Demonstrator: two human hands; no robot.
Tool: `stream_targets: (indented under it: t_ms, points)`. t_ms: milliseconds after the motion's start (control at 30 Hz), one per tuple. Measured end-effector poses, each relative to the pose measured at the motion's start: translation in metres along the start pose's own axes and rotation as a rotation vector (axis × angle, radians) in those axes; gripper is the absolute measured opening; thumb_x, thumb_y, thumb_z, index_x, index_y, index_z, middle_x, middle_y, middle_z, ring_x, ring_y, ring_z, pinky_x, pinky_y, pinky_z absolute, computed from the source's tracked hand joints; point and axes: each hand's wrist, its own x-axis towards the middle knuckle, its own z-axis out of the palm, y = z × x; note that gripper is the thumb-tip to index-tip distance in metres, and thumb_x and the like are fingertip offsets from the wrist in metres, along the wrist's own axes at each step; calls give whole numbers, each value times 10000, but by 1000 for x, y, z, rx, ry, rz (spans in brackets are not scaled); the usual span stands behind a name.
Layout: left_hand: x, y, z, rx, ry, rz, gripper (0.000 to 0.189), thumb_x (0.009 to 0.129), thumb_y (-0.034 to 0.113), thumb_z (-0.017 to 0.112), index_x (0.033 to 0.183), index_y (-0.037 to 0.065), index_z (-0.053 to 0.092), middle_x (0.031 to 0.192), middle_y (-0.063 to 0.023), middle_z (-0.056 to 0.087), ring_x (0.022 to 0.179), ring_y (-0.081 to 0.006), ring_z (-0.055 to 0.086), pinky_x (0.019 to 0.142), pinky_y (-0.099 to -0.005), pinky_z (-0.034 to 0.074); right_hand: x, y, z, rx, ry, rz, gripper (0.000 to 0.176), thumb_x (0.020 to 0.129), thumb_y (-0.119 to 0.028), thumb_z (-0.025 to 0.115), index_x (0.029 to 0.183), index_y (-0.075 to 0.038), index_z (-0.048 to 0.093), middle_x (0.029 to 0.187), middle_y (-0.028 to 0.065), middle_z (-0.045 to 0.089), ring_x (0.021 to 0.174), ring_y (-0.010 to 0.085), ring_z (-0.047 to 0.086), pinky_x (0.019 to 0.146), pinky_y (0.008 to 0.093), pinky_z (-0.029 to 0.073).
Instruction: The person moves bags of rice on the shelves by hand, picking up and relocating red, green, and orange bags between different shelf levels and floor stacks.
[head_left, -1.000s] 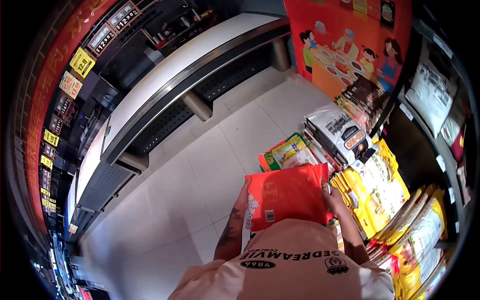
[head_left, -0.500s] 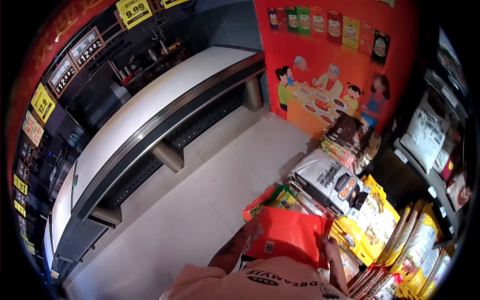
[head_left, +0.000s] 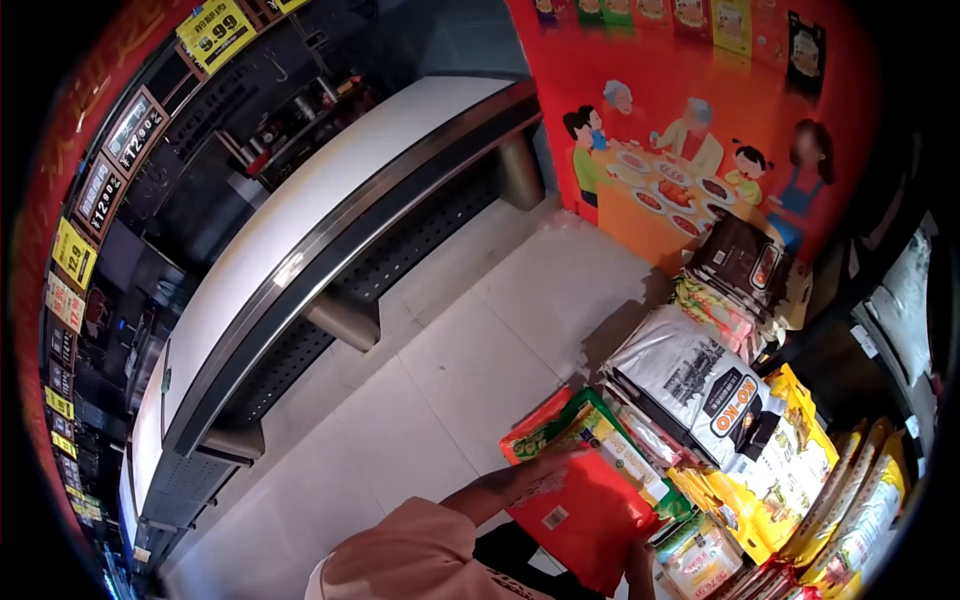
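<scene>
A flat red bag [head_left: 572, 515] with a small white label lies tilted in front of my body. My left hand [head_left: 548, 470] rests across its upper left part with the fingers stretched out over it. At the bag's lower right edge, my right hand [head_left: 638, 565] grips it; the fingers are partly hidden. Just beyond the red bag, a green and yellow bag [head_left: 605, 435] lies on the stack. Beside my right hand is a clear-windowed, orange-and-white bag [head_left: 698, 560].
A white and black KO-KO bag [head_left: 685, 375] lies on the pile, next to yellow bags [head_left: 770, 470]. Dark brown bags [head_left: 738, 255] sit near the red poster wall [head_left: 650, 120]. A long white counter [head_left: 300, 230] curves along the left, above the tiled floor [head_left: 440, 390].
The red bag has moved lower in the view and turned, uncovering more of the green bag. My left hand now lies across its face; the view has shifted too.
</scene>
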Motion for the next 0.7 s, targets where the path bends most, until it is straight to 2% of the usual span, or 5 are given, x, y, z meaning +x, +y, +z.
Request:
stream_targets:
  t_ms: [300,400,500,600,700]
  points:
    - [110,-7,-4,106,206,96,669,838,386,572,1360,59,311,1429,-131,279,1235,-230,379,982,-306,344,156,60,-12,55,83,-78,122,728,-58,514,815,13,563,742,76,579,627,135,530,520,293,433]
    - [114,-10,-4,282,180,44,587,822,349,580,1285,56,371,1275,-133,395,1111,-241,445,900,-331,394,200,87,-5,-257,139,-569,153,770,-120,505,778,16,575,655,92,575,529,246,561,475,383,458]
    - [100,-55,8,835,88,111,439,790,334,585,1107,47,482,990,-130,517,887,-276,532,754,-380,437,244,114,-33,-1383,64,-494,140,720,-147,604,694,-9,602,635,126,603,541,262,581,502,392,466]
    - [68,-90,34,1066,70,144,328,758,319,589,929,39,593,704,-126,638,663,-311,618,607,-430,479,236,106,-18,-963,316,-399,286,694,-268,645,666,16,630,644,173,627,631,361,624,559,460,499]
    - [37,-92,38,1020,122,-80,361,782,368,573,956,52,593,972,-201,608,869,-333,604,704,-420,486,229,93,-32,-834,336,-52,376,653,-299,666,763,59,629,747,233,637,744,371,641,633,474,508]
